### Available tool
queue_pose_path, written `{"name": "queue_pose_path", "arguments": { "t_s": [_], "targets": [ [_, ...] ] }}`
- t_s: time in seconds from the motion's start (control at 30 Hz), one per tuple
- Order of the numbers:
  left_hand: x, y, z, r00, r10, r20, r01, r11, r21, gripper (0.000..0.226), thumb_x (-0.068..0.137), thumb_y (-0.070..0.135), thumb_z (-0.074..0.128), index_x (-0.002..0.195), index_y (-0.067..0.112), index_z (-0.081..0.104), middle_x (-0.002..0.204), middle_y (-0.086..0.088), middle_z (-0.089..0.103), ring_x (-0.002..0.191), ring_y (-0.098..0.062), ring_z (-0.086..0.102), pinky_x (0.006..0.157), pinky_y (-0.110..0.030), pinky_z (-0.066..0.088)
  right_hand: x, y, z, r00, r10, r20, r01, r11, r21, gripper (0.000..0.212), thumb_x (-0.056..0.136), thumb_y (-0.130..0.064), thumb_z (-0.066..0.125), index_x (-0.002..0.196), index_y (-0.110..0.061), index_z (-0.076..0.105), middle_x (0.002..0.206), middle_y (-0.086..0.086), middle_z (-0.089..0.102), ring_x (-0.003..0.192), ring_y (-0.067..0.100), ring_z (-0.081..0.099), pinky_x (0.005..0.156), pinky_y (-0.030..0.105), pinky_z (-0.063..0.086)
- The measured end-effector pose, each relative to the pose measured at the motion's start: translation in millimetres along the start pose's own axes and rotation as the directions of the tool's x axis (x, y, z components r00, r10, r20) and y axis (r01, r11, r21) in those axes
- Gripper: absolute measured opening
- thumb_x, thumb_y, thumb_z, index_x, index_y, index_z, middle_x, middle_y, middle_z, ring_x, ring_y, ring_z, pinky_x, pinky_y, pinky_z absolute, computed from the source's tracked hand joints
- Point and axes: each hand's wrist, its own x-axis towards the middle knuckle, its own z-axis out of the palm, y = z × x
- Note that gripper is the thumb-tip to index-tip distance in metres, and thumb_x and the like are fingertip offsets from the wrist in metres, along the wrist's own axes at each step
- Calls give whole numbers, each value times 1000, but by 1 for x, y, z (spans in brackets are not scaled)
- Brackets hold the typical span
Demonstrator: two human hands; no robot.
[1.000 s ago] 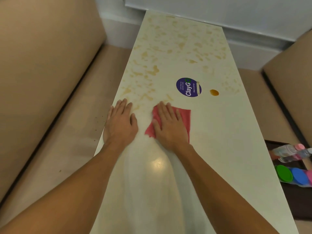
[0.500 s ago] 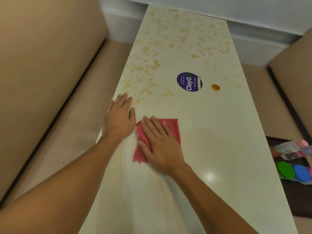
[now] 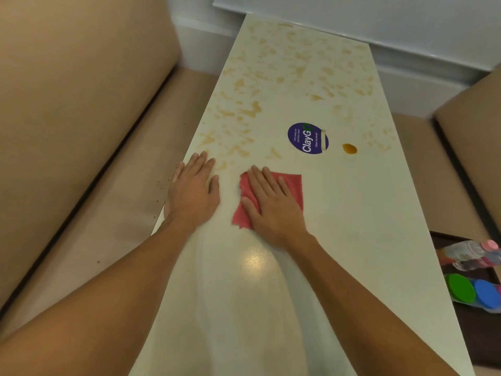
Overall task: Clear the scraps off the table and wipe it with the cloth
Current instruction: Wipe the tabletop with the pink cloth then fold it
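Pressing the red cloth (image 3: 291,185) flat at frame centre under the right hand (image 3: 273,210), fingers spread. Bracing the left hand (image 3: 193,191), also flat, on the table (image 3: 352,226). Needing firm overlapping strokes toward the upper-frame stains (image 3: 252,109).

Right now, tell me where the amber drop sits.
In the head view, the amber drop sits on the table, right of the purple sticker and beyond the red cloth.
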Motion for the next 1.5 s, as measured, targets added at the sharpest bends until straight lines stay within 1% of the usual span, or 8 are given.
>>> {"name": "queue_pose_path", "arguments": {
  "t_s": [0.23, 0.37, 0.47, 0.67, 0.87, 1.1, 1.33, 1.5],
  "targets": [
    [-1, 0, 0, 1000, -10, 6, 10, 1000, 2, 52, 110, 34, 38, 159, 18, 42, 171, 1, 28, 160, -13, 18, 131, -38, 8, 45, 34, -6, 895, 438, -88, -438, 899, 16, 70, 107, -52, 10, 167, -16, 3, 175, 0, 2, 161, 21, -4, 130, 46, 0],
    [0, -1, 1, 1000, -3, 6, 3, 1000, 9, 52, 110, 34, 37, 160, 19, 42, 171, 1, 28, 160, -13, 17, 131, -37, 6, 43, 16, -4, 995, 104, -8, -104, 995, -10, 68, 109, -54, 11, 167, -21, 0, 174, -7, -4, 160, 13, -12, 130, 42, -3],
    [-1, -1, 1, 1000, -3, -2, 3, 1000, 8, 52, 110, 34, 38, 159, 19, 42, 171, 2, 29, 160, -12, 18, 131, -38, 7, 5, 42, -8, 995, -92, 37, 93, 995, -26, 66, 109, -58, 14, 167, -27, 2, 174, -13, -3, 158, 5, -12, 130, 39, -2],
    [-1, -1, 2, 1000, -8, -2, 8, 1000, 12, 52, 110, 34, 36, 159, 19, 42, 171, 2, 29, 160, -12, 17, 131, -39, 7, 70, 43, -5, 917, 391, -72, -392, 920, 0, 71, 107, -54, 10, 167, -16, 4, 175, 0, 2, 161, 20, -5, 130, 45, -1],
    [-1, 1, 1, 1000, -7, -5, 7, 1000, -5, 52, 110, 33, 39, 159, 19, 43, 171, 2, 29, 160, -11, 18, 131, -37, 6, 34, 37, -8, 988, -148, 33, 148, 989, -15, 67, 109, -57, 16, 167, -26, 5, 174, -12, 1, 159, 6, -9, 131, 42, 1],
    [-2, 2, 1, 1000, -14, -14, 14, 1000, 26, 52, 110, 32, 37, 159, 17, 42, 171, 1, 30, 160, -13, 19, 131, -39, 9, 93, 34, -4, 915, 394, -83, -395, 919, 8, 71, 106, -51, 12, 167, -15, 6, 175, 1, 4, 161, 22, -3, 130, 47, 1],
    [-1, 1, 3, 999, -12, -32, 12, 1000, 3, 51, 109, 31, 40, 159, 18, 44, 170, 2, 32, 159, -12, 21, 131, -38, 8, 52, 30, -5, 991, -131, 23, 132, 991, -10, 66, 109, -57, 16, 167, -26, 7, 174, -12, 3, 159, 7, -7, 130, 39, -1],
    [-2, 2, 2, 999, -9, -41, 8, 1000, -8, 51, 109, 30, 40, 158, 17, 45, 170, 1, 32, 159, -13, 22, 131, -39, 10, 96, 34, -4, 950, 305, -72, -306, 952, -9, 70, 107, -53, 11, 167, -18, 5, 175, -2, 3, 161, 18, -4, 130, 46, 0]
  ]
}}
